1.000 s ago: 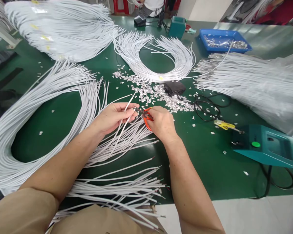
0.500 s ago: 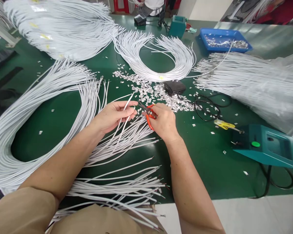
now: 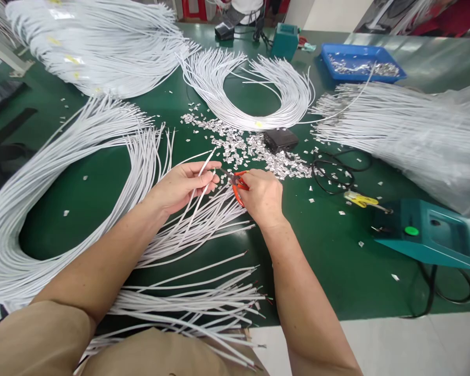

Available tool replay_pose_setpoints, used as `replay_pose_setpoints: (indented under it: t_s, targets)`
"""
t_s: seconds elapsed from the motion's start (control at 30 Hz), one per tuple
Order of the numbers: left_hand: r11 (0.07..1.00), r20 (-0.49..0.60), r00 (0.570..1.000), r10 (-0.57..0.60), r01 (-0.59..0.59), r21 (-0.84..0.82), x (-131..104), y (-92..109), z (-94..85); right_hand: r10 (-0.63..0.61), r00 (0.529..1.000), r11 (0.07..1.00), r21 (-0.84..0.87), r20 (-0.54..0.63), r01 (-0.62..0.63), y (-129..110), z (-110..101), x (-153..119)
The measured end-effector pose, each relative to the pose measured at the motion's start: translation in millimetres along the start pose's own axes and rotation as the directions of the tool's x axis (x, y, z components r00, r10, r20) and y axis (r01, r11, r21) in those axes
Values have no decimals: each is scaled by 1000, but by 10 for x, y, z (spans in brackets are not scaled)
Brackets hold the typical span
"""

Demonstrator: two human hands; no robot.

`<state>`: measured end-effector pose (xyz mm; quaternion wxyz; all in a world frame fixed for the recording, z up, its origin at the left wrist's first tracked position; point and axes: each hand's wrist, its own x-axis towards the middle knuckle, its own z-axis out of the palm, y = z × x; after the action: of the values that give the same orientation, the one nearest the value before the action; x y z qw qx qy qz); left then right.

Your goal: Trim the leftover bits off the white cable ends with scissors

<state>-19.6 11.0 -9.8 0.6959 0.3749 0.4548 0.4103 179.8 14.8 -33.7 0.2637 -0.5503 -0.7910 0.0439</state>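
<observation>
Between the thumb and fingers of my left hand (image 3: 188, 185) is a white cable (image 3: 199, 201), its end pointing up and to the right. My right hand (image 3: 263, 196) is wrapped round pliers with orange-red handles (image 3: 238, 194). The dark jaws of the pliers reach the cable end at my left fingertips; whether they grip it is too small to tell. Under and beside my hands, more white cables (image 3: 219, 211) fan out to the right. Another bunch of cable ends (image 3: 219, 295), some with coloured cores, lies nearer to me.
Small silvery pieces (image 3: 238, 146) are scattered ahead of my hands, beside a black block (image 3: 281, 140). Coiled cable bundles (image 3: 254, 122) lie ahead and to the left. A teal machine (image 3: 426, 235), yellow-handled tool (image 3: 360, 199), wrapped cables (image 3: 423, 130) and blue tray (image 3: 362, 77) are on the right.
My right hand and the pliers have shifted slightly left, with the jaws closer to my left fingertips. My left hand keeps its hold on the cable.
</observation>
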Motion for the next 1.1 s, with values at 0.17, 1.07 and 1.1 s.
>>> replay_pose_setpoints:
  t_s: [0.17,1.07,1.1]
  targets:
    - [1000,-12,1000,-13,13,-25,-11,-5,22,97,994,932,345,47,-107,-63,-9,25]
    - [975,-16,997,74,-69,212,-59,-34,129,376,886,241,894,272,-377,-292,22,42]
    - [975,-36,996,81,-72,212,-59,-33,128,412,875,277,880,254,-386,-290,13,43]
